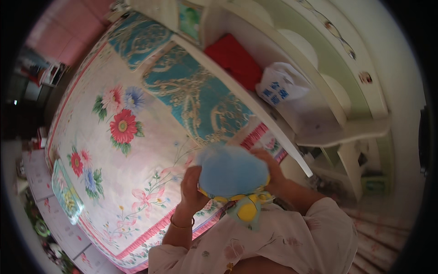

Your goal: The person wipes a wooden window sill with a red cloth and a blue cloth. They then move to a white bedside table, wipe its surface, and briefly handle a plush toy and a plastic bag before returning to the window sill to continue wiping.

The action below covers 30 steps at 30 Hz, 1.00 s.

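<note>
A soft, rounded light-blue item (pixel 233 170), perhaps a cap or plush toy, is held in front of my chest. Its lower rim is yellow, and a pale-green flap (pixel 247 212) with a yellow patch hangs below, beside what looks like a bow. My left hand (pixel 191 186) grips the left side, and a bangle circles that wrist. Gripping the opposite side is my right hand (pixel 272 167), its fingers partly hidden behind the item. Motion blurs the item's top edge. Behind it lie a bed with a flowered bedspread (pixel 150 116) and a teal pillow (pixel 195 92) with gold pattern.
Along the bed's head runs a cream headboard (pixel 236 90). Its shelf holds a red item (pixel 234 60) and a white plastic bag (pixel 282 84) bearing writing. A second teal pillow (pixel 138 37) lies farther off. A flat glossy package (pixel 66 191) rests at the bed's far-left edge, near drawers (pixel 56 219).
</note>
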Motion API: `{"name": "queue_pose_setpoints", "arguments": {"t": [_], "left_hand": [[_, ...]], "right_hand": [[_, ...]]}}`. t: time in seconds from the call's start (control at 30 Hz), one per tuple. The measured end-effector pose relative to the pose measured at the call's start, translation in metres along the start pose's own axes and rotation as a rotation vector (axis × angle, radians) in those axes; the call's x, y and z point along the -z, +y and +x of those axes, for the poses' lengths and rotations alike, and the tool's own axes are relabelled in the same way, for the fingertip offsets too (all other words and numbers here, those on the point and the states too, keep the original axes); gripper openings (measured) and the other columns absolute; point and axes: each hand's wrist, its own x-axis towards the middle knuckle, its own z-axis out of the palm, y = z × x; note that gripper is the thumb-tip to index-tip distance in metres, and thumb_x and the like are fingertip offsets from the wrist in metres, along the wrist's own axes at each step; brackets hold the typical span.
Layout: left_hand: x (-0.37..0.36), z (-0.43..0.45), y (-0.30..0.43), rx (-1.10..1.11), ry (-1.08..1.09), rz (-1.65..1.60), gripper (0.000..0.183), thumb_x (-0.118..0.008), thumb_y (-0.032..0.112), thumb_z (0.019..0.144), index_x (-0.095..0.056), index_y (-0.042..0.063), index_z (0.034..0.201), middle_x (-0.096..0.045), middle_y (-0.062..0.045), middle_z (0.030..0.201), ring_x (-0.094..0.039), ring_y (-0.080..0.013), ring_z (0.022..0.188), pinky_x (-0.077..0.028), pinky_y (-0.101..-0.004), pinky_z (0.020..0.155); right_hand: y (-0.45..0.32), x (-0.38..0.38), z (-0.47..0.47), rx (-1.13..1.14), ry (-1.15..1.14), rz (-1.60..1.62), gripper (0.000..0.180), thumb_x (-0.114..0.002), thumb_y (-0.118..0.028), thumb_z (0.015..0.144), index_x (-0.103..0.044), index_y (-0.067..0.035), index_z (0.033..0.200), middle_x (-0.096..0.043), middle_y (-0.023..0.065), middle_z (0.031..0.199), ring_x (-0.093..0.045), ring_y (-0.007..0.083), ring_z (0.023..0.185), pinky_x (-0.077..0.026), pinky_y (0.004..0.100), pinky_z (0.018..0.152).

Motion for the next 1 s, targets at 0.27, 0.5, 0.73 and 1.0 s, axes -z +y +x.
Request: {"name": "queue_pose_setpoints", "arguments": {"t": [0.27,0.5,0.73,1.0], "left_hand": [[-0.070,0.079,0.051,-0.063,0.281,-0.282,0.043,-0.056,0.015,0.085,-0.045,-0.002,0.124,-0.050,-0.015,0.125,-0.050,-0.0239,0.113,-0.042,-0.0335,0.091],[-0.123,0.050,0.012,0.450,0.062,-0.443,0.026,-0.054,-0.002,0.086,-0.056,0.002,0.111,-0.058,-0.006,0.108,-0.058,-0.0131,0.094,-0.045,-0.0243,0.081],[-0.126,0.024,-0.010,0.650,-0.032,-0.335,0.023,-0.052,0.001,0.086,-0.055,0.000,0.108,-0.059,-0.007,0.107,-0.058,-0.0145,0.092,-0.045,-0.0276,0.084],[-0.146,0.055,-0.008,0.617,-0.073,-0.342,0.025,-0.053,-0.001,0.086,-0.055,0.001,0.111,-0.059,-0.006,0.105,-0.058,-0.0133,0.092,-0.046,-0.0262,0.083]], "right_hand": [[0.020,0.183,-0.048,-0.111,0.761,-0.604,0.042,-0.071,-0.009,0.070,-0.053,-0.002,0.108,-0.054,0.0146,0.111,-0.054,0.0262,0.101,-0.041,0.0360,0.089],[0.256,0.242,-0.117,-0.998,0.979,0.148,0.043,-0.054,-0.017,0.086,-0.042,-0.010,0.126,-0.051,0.0072,0.117,-0.053,0.0224,0.102,-0.046,0.0360,0.081],[0.442,0.284,-0.183,-0.989,0.959,-0.174,0.056,-0.060,-0.029,0.082,-0.043,-0.005,0.129,-0.053,0.0162,0.123,-0.054,0.0307,0.108,-0.043,0.0406,0.088],[0.437,0.292,-0.185,-0.973,0.755,-0.723,0.043,-0.055,-0.030,0.084,-0.055,0.000,0.115,-0.059,0.0265,0.107,-0.057,0.0393,0.100,-0.046,0.0449,0.084]]}}
